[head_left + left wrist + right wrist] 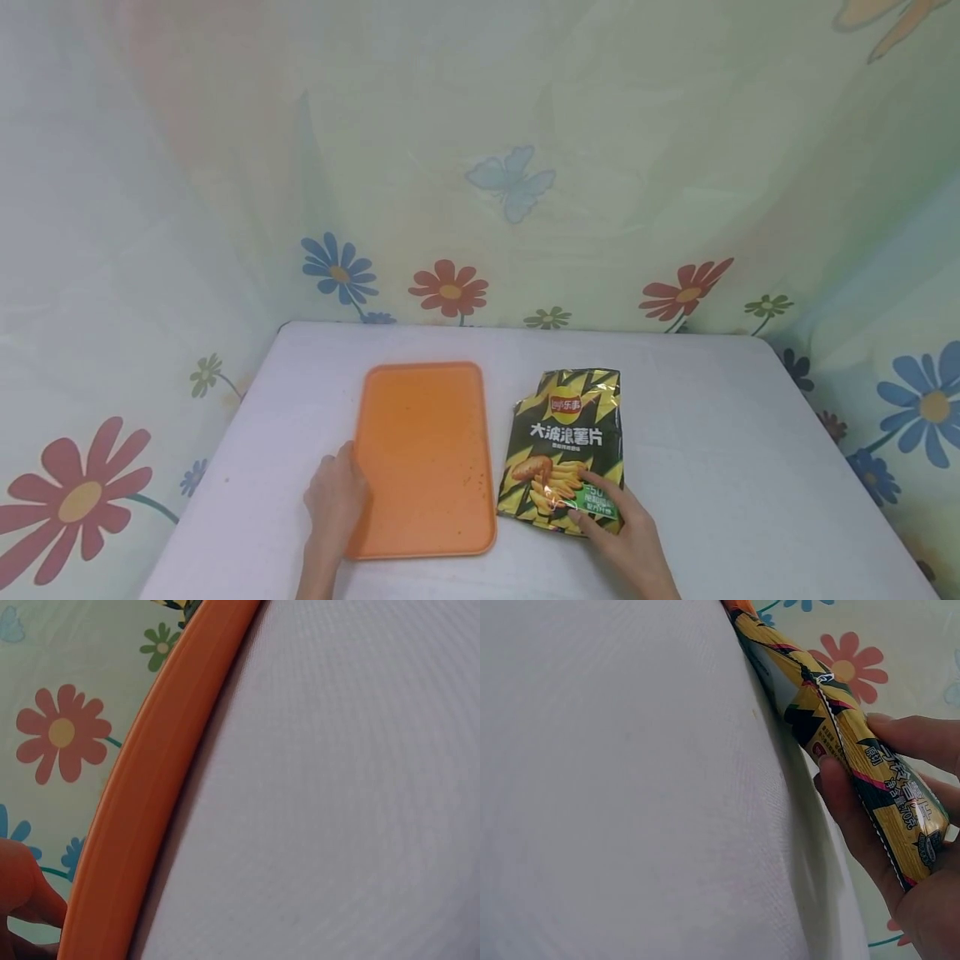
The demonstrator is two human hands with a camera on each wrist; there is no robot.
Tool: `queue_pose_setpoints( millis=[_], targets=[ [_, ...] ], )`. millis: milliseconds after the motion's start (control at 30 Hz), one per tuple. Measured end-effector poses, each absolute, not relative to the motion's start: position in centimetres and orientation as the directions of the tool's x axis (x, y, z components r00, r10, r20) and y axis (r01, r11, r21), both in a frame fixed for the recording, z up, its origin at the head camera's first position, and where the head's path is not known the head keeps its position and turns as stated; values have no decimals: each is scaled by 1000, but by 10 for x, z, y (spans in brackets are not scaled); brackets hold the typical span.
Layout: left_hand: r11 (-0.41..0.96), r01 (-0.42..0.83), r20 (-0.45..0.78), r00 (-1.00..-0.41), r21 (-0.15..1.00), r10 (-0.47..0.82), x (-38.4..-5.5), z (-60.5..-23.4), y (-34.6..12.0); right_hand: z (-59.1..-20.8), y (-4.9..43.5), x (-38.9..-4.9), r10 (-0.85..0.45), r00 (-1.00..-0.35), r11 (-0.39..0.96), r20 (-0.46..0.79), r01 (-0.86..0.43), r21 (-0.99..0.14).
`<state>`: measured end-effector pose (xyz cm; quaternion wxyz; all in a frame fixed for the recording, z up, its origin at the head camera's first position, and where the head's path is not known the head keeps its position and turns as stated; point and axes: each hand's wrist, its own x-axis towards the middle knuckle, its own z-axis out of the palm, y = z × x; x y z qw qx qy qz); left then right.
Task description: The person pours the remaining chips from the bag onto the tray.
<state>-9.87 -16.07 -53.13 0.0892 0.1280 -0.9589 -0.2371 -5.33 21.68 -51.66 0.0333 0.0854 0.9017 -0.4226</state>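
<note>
Head view: the fine print [566, 446] on the snack bag [558, 429] is too small to read; the right grip [628, 530] hides part of its lower right corner. Specks [473, 481] on the orange tray [420, 458] cannot be identified. Left wrist view: most of the left grip [26, 889] is cut off at left.

Chip bag [561, 454] reading Lay's 乐事, 大波浪薯片, 50

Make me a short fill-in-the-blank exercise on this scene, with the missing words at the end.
1. The left hand grips the edge of an ____ tray.
2. In the head view, the right hand holds the chip bag near its ____ right corner.
3. In that view, the bag is to the ____ of the tray.
4. The butterfly on the backdrop is pale ____.

Missing words: orange; lower; right; blue.
</note>
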Motion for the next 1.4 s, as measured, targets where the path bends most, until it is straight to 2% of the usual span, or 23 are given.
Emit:
queue_pose_setpoints(
  millis=[267,600,967,1400],
  targets=[
    [855,-209,96,-953,474,-286,-99,-531,-161,-515,217,-51,132,-991,609,-23,99,-787],
    [854,-211,100,-952,476,-290,-98,-531,-162,-509,220,-50,138,-989,606,53,42,-794],
    [857,-212,84,-955,470,-283,-98,-529,-161,-500,225,-54,138,-990,615,22,69,-786],
    [851,-220,75,-955,476,-288,-98,-528,-160,-490,227,-60,79,-965,713,250,-120,-691]
  ],
)
